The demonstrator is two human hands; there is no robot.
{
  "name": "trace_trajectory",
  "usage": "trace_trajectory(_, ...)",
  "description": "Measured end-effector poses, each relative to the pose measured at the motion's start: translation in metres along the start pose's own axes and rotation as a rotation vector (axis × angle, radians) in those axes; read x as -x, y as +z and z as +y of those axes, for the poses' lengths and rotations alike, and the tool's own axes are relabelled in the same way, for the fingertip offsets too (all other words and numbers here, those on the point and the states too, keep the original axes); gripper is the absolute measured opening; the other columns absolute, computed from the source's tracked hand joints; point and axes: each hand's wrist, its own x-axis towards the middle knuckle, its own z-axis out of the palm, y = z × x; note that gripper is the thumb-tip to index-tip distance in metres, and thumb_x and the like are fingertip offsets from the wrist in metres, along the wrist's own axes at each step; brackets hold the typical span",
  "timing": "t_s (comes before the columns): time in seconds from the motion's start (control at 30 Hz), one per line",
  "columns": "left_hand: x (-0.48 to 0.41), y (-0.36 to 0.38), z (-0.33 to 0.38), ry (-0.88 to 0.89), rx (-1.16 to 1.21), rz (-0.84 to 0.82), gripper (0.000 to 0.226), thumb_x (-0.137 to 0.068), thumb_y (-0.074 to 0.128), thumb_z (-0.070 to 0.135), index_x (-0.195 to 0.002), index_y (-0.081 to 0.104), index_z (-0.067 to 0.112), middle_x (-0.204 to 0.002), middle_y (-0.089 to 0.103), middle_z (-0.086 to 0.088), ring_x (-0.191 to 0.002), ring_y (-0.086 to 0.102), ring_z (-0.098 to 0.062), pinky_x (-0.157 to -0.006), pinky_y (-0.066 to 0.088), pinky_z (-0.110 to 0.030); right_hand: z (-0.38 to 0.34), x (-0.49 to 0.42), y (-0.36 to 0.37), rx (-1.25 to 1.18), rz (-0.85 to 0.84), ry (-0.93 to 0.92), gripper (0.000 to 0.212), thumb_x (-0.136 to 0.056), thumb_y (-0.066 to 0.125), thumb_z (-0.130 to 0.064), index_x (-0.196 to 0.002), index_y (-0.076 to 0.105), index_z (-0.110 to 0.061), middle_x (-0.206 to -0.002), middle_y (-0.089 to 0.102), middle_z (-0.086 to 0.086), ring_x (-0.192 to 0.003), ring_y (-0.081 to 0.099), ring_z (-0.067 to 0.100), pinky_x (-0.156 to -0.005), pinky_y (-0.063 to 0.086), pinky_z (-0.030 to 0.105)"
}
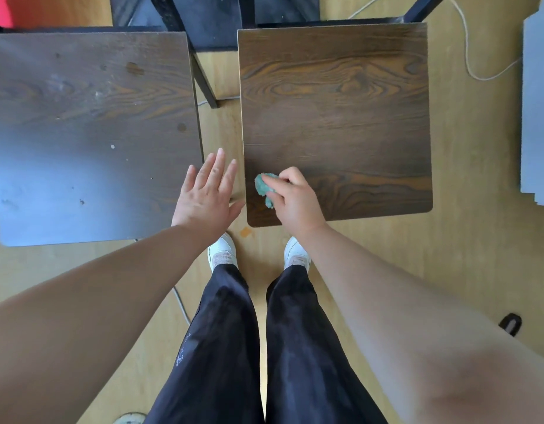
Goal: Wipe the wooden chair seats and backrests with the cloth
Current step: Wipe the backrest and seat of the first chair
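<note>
Near the front-left corner of the right seat [335,117], I see the right hand [295,200], its fingers curled round the one green cloth [263,185], which lies on the wood. I count two seats, side by side. The left seat [90,133] is speckled. The left hand [203,197] is at that seat's front-right corner, fingers straight and spread, holding nothing.

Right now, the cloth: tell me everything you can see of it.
The cloth is a small teal-green wad with a nubby surface like terry or microfibre, bunched up rather than spread flat. It sits on the near left corner of the right chair seat, which is dark wood grain. The right hand grips it with fingers curled over the top and hides much of it; its left side and a lobe below the fingers show. The left hand is apart from it.
</note>
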Motion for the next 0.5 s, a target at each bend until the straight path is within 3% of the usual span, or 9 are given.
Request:
trace_trajectory(0.17,-0.010,-0.011,0.027,0.037,0.000,0.013,0.072,-0.102,0.026,0.053,-0.158,-0.004,0.019,-0.166,-0.012,-0.007,-0.152,-0.012,-0.023,-0.124,0.004,-0.047,0.047,0.033,-0.036,-0.058,0.205,0.168,0.036,-0.095,0.060,-0.010,-0.131,0.062,-0.014,-0.110,0.049,0.002,-0.096,0.048,0.006,-0.083,0.042,0.007)
trace_trajectory(0.27,-0.017,-0.016,0.049,0.070,0.006,0.020,0.072,-0.102,0.030,0.052,-0.158,0.000,0.018,-0.166,-0.008,-0.007,-0.153,-0.008,-0.023,-0.124,0.005,-0.047,0.091,0.054,-0.075,-0.060,0.311,0.293,0.037,-0.095,0.060,-0.011,-0.131,0.061,-0.018,-0.108,0.045,-0.004,-0.094,0.048,0.004,-0.079,0.040,0.001)
trace_trajectory(0.5,-0.039,-0.025,0.099,0.093,-0.038,0.044,0.074,-0.101,0.033,0.053,-0.158,0.005,0.015,-0.166,-0.003,-0.009,-0.153,-0.002,-0.024,-0.124,0.006,-0.047,0.180,0.070,-0.143,-0.053,0.461,0.590,0.034,-0.095,0.059,-0.010,-0.128,0.064,-0.017,-0.118,0.053,0.008,-0.093,0.059,0.015,-0.082,0.037,0.011)
